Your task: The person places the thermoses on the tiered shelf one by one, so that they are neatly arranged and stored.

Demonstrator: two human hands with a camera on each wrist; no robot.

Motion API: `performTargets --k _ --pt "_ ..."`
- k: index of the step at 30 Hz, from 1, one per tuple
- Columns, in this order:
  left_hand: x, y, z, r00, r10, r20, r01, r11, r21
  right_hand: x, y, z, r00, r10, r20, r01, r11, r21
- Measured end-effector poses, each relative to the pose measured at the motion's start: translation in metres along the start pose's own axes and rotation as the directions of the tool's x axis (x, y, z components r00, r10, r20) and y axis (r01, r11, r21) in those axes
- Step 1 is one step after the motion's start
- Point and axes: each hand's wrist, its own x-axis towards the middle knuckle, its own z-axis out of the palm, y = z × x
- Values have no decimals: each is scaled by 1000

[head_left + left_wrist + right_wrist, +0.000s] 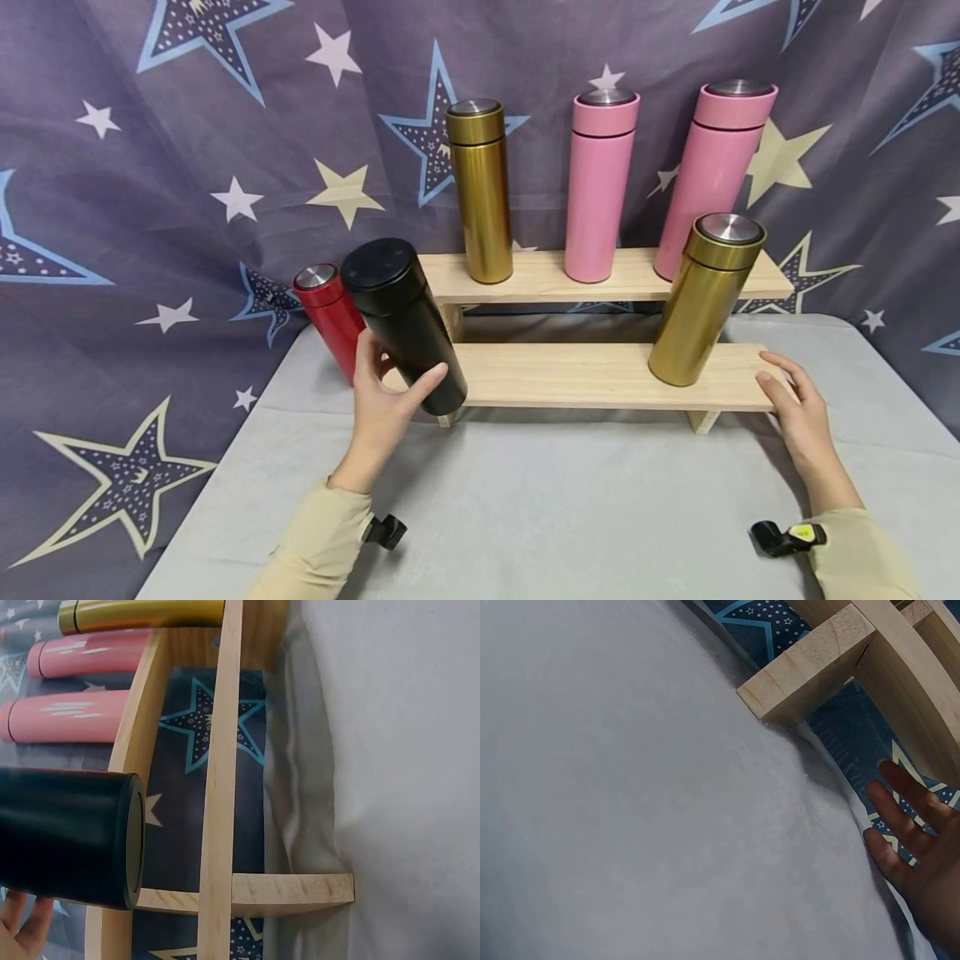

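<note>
My left hand [381,417] grips a black thermos bottle [411,333] low on its body, thumb on the near side. The bottle leans, and in the left wrist view its base edge shows beside the lower board. Just behind it to the left stands a red thermos bottle [327,312], partly covered by the black one and by my fingers. At the right end of the lower shelf [555,375], my right hand [806,417] has its fingers extended and holds nothing. A gold thermos bottle [697,308] stands on that shelf's right part.
The upper shelf [532,287] of the wooden stand bears another gold bottle [480,200] and two pink bottles, one in the middle [602,192] and one at right [712,167]. A grey cloth [585,500] covers the table. Behind hangs a star-patterned curtain [247,142].
</note>
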Motion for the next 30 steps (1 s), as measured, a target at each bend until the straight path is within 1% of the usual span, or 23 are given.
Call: performTargets --k 6,9,13,20,23,30 --pt "-1 23 8 1000 -1 26 1 1000 21 0 2 0 1000 -6 5 6 1000 15" --pt "-1 26 11 999 -8 36 7 1000 29 0 2 0 1000 -10 5 10 1000 16" --pt "-1 25 14 999 -8 39 7 1000 29 0 1 0 1000 -5 5 5 1000 7" --pt "2 -17 18 998 27 62 -28 999 26 1 1 -1 1000 9 -4 -9 1000 -2" --pt "2 -18 20 997 27 70 -29 999 26 1 1 0 1000 14 -6 -14 1000 -1" --pt "2 -19 29 995 56 83 -56 998 -3 2 2 0 1000 17 -1 -17 999 27"
